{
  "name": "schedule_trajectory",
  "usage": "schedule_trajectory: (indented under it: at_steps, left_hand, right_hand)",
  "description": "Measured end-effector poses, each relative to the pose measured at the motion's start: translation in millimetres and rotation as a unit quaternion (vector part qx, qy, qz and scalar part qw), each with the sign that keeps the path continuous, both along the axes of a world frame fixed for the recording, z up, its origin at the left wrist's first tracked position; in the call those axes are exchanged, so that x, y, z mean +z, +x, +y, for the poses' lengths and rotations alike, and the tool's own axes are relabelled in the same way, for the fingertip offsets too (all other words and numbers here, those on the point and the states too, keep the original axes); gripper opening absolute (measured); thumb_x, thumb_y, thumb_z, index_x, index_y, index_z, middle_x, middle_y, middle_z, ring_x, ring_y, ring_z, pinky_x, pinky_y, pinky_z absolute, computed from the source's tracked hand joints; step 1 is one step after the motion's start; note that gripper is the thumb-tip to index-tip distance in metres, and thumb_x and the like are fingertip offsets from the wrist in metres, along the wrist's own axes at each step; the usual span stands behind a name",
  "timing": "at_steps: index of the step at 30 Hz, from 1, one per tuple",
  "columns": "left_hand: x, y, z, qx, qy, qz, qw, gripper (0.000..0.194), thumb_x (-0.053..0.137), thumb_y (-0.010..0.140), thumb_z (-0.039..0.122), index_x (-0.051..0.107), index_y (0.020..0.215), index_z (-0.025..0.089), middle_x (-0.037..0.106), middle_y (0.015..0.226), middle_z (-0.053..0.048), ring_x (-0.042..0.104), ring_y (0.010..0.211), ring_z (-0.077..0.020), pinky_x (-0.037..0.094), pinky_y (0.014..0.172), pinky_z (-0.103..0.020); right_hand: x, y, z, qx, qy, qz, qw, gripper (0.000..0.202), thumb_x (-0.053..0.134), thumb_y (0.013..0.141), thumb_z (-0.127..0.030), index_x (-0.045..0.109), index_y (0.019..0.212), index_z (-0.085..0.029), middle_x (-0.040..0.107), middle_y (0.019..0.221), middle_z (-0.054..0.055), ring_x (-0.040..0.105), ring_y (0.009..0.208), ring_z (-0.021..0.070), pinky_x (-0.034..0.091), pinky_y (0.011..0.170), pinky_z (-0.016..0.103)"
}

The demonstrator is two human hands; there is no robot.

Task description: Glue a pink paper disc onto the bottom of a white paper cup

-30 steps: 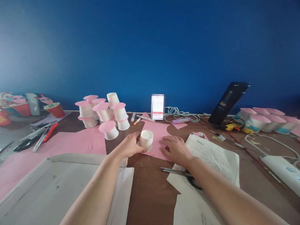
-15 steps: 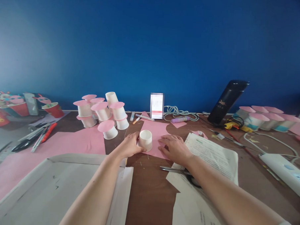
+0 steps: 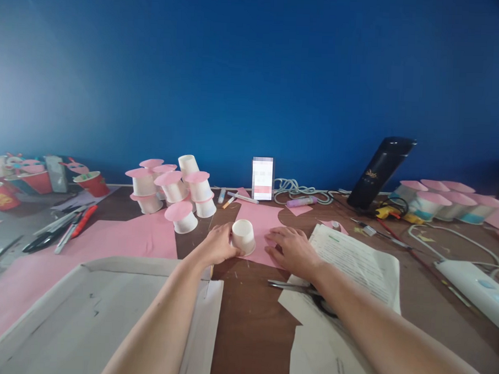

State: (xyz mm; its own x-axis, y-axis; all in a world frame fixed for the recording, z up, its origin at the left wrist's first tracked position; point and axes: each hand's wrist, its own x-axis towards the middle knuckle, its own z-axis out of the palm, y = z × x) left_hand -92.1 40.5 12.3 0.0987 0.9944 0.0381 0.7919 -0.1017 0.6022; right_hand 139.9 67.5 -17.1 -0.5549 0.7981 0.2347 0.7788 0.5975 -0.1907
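A white paper cup (image 3: 243, 235) stands upside down on a sheet of pink paper (image 3: 259, 215) at the middle of the table. My left hand (image 3: 220, 243) grips the cup from its left side, low near the rim. On the right part of the same pink sheet, my right hand (image 3: 290, 248) lies with its fingers spread and nothing in them. Scissors (image 3: 292, 287) rest below my right hand, partly hidden by the forearm. Printed sheets (image 3: 356, 263) lie under and beside my right arm.
White cups with pink discs (image 3: 170, 186) are stacked at the back left. A phone (image 3: 262, 179), a black bottle (image 3: 378, 173), more cups (image 3: 451, 207) and a power strip (image 3: 474, 290) stand or lie behind and right. A white tray (image 3: 117, 264) is front left.
The whole view has shifted slightly, so things appear a little lower and further right. Both hands and the cup keep nearly the same places on the pink sheet.
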Motion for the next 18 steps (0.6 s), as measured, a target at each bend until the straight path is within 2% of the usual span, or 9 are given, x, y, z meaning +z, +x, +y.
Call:
schedule_trajectory:
  at_steps: [4,7,10,12,18]
  left_hand:
    - [6.0,-3.9,-2.6,-0.009,-0.026,-0.011,1.0,0.068,0.077,0.054,0.04,0.057,0.116,0.02,0.062,0.118,-0.012,0.053,0.112,-0.0341,0.043,0.091,-0.043]
    - [13.3,-12.1,-4.9,-0.01,-0.044,-0.058,0.997,0.083,0.075,0.058,0.05,0.047,0.13,0.021,0.052,0.133,-0.013,0.049,0.119,-0.0329,0.041,0.095,-0.042]
    - [19.4,-18.6,-5.6,-0.01,-0.03,-0.135,0.99,0.075,0.061,0.072,0.056,0.04,0.137,0.023,0.048,0.138,-0.012,0.05,0.119,-0.0286,0.043,0.094,-0.039]
    - [21.8,-18.8,-5.4,0.0,-0.006,-0.159,0.987,0.068,0.054,0.077,0.057,0.043,0.135,0.024,0.049,0.138,-0.01,0.052,0.117,-0.0265,0.043,0.093,-0.038]
    - [22.0,-5.7,-6.0,-0.037,0.041,-0.144,0.988,0.066,0.063,0.071,0.055,0.051,0.128,0.023,0.05,0.138,-0.009,0.05,0.12,-0.0265,0.042,0.096,-0.037]
  right_hand:
    - [-1.2,0.4,-0.1,-0.002,-0.003,0.004,1.0,0.033,0.05,0.088,-0.042,0.062,0.116,-0.029,0.057,0.127,0.005,0.05,0.116,0.0249,0.033,0.099,0.043]
    - [-1.3,0.8,-0.5,-0.001,-0.003,0.011,1.0,0.033,0.05,0.088,-0.042,0.062,0.116,-0.029,0.058,0.126,0.005,0.05,0.116,0.0246,0.034,0.099,0.043]
    - [-0.4,0.5,-1.4,0.001,-0.002,0.019,1.0,0.032,0.052,0.087,-0.04,0.063,0.115,-0.028,0.059,0.125,0.004,0.05,0.116,0.024,0.034,0.099,0.042]
    - [0.6,0.0,-2.2,0.001,-0.002,0.023,1.0,0.032,0.053,0.086,-0.039,0.063,0.114,-0.028,0.059,0.124,0.004,0.05,0.116,0.0235,0.034,0.099,0.041]
    - [0.5,-0.3,-2.4,-0.005,-0.005,0.017,1.0,0.031,0.054,0.086,-0.038,0.063,0.113,-0.027,0.059,0.124,0.005,0.051,0.115,0.0243,0.034,0.099,0.042]
